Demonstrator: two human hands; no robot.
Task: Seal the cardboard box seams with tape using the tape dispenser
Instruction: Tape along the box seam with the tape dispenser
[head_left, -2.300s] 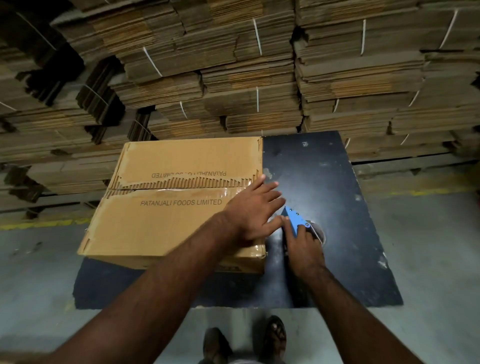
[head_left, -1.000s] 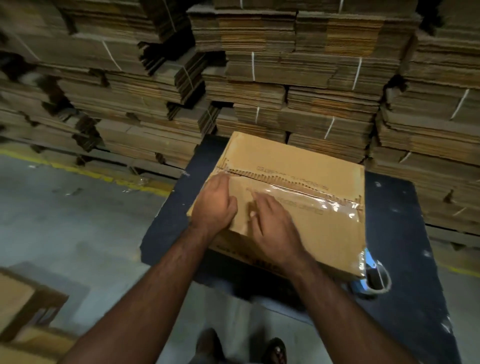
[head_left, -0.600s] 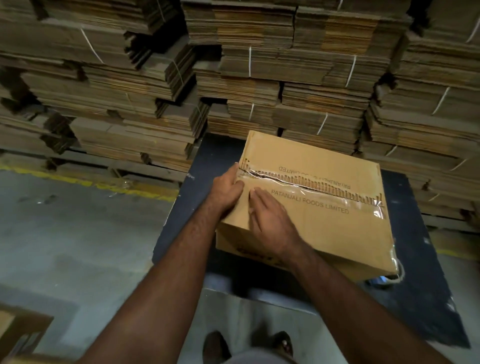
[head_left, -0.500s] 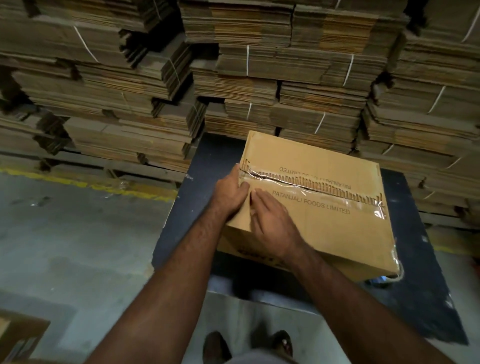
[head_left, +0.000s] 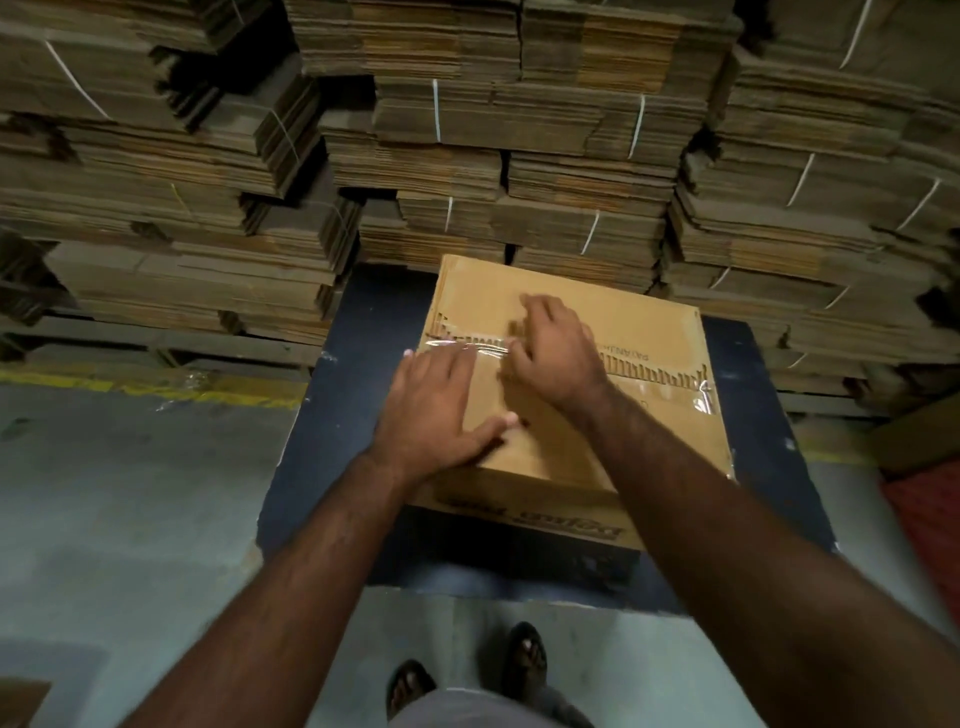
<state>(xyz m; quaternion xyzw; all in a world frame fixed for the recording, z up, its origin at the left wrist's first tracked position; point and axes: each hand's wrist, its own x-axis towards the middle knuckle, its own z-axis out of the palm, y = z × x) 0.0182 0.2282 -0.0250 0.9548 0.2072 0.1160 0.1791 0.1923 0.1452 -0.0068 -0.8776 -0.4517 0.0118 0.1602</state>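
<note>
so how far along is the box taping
Done: clear tape already runs along the top seam of the cardboard box. In hand: both hands, left and right, lie on its left end, seemingly smoothing it. Left: other seams can't be judged; no dispenser visible.

Taped cardboard box (head_left: 649, 332) on table

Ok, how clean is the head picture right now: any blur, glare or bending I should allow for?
Head view: dim, warm light; the right hand is smeared by motion at its fingers, while the left hand is sharper; glare glints off the clear tape at the box edge; wide-angle bending curves the cardboard stacks and the dark table edge.
</note>
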